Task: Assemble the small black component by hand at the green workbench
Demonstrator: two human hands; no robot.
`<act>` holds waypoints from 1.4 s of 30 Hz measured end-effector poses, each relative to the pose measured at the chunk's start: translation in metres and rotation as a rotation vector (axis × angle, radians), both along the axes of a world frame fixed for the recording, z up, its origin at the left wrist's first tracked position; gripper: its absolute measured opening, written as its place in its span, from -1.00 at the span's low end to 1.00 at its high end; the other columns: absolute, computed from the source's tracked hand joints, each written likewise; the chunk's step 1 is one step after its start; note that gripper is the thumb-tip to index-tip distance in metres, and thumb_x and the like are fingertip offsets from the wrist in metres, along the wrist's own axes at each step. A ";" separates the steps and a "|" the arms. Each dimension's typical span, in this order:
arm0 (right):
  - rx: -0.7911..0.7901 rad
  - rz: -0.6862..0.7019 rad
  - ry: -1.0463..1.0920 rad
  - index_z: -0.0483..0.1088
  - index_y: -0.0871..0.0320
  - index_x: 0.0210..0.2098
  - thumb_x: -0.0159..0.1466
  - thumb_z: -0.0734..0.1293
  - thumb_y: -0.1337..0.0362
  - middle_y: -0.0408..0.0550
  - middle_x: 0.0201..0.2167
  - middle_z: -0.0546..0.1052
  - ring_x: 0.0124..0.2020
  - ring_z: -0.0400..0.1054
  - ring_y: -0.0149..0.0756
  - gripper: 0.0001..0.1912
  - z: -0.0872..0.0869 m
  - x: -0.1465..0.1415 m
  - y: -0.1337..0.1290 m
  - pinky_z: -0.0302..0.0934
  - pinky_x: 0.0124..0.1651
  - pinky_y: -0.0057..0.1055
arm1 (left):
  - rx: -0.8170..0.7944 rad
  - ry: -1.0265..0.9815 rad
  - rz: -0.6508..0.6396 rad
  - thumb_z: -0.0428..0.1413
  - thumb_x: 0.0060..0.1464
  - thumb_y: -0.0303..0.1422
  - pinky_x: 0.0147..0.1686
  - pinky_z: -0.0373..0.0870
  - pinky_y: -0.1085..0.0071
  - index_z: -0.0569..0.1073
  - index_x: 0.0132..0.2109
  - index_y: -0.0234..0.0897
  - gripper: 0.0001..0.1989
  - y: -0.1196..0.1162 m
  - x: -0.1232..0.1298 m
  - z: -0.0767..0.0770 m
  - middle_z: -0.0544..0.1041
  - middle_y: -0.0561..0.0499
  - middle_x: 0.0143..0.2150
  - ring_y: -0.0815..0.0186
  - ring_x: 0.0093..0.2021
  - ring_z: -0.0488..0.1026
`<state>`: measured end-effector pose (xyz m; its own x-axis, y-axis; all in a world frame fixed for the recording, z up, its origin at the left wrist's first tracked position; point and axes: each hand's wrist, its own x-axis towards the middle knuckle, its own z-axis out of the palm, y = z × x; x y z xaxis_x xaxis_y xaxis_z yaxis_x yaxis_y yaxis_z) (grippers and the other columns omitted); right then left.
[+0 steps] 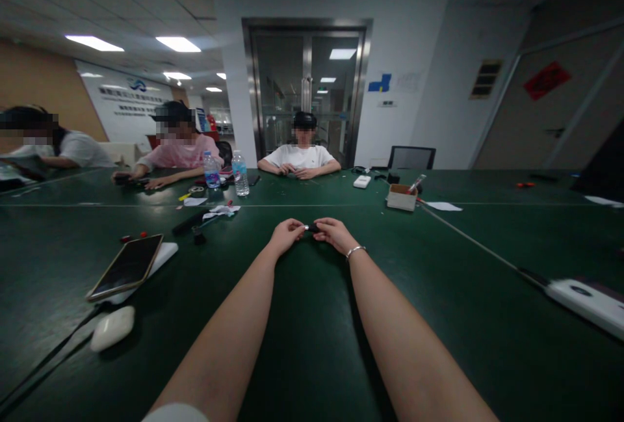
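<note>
While a phone [127, 267] lies off left on the tabletop [312, 318], the left grip [286, 237] pinches the silvery end [306, 227] of a small dark piece [313, 228] out front, right grip [335, 233] pinching the other end, so I'd call it mid-handling, not set down, can't tell what's finished

Small black stick [312, 229] with a short silvery end [307, 227], roughly level, spanning the gap between the left grip [286, 237] and right grip [335, 234], silvery end at the left grip, dark part partly covered by the right.
</note>
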<state>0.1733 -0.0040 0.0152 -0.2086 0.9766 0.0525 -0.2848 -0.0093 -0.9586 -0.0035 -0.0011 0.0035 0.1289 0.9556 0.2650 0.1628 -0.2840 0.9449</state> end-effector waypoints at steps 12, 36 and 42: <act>0.002 0.000 -0.021 0.37 0.31 -0.28 0.19 0.29 0.51 -0.01 -0.52 0.51 -0.60 0.43 -0.42 -0.91 -0.001 0.000 0.002 0.38 -0.52 -0.54 | 0.032 0.027 -0.021 0.18 -0.09 -0.28 -0.48 0.32 0.49 0.40 -0.27 -0.33 -0.76 -0.003 -0.001 0.002 0.42 0.07 -0.53 0.43 -0.53 0.38; -0.004 0.005 -0.012 0.36 0.32 -0.28 0.17 0.30 0.54 0.00 -0.50 0.51 -0.61 0.43 -0.42 -0.88 0.000 0.001 0.000 0.37 -0.51 -0.57 | -0.059 -0.010 -0.013 0.19 -0.08 -0.28 -0.50 0.29 0.47 0.42 -0.34 -0.39 -0.77 -0.001 0.001 0.002 0.46 0.00 -0.52 0.43 -0.54 0.37; 0.009 0.005 -0.012 0.37 0.33 -0.27 0.17 0.29 0.55 0.00 -0.49 0.51 -0.60 0.44 -0.42 -0.87 0.001 0.000 -0.002 0.39 -0.50 -0.56 | -0.028 0.029 -0.015 0.16 -0.06 -0.20 -0.51 0.27 0.47 0.43 -0.37 -0.38 -0.72 0.002 -0.001 0.000 0.45 0.00 -0.54 0.43 -0.56 0.36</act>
<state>0.1737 -0.0061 0.0164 -0.2138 0.9751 0.0591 -0.2737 -0.0017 -0.9618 -0.0040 0.0004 0.0031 0.1501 0.9606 0.2339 0.1865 -0.2599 0.9475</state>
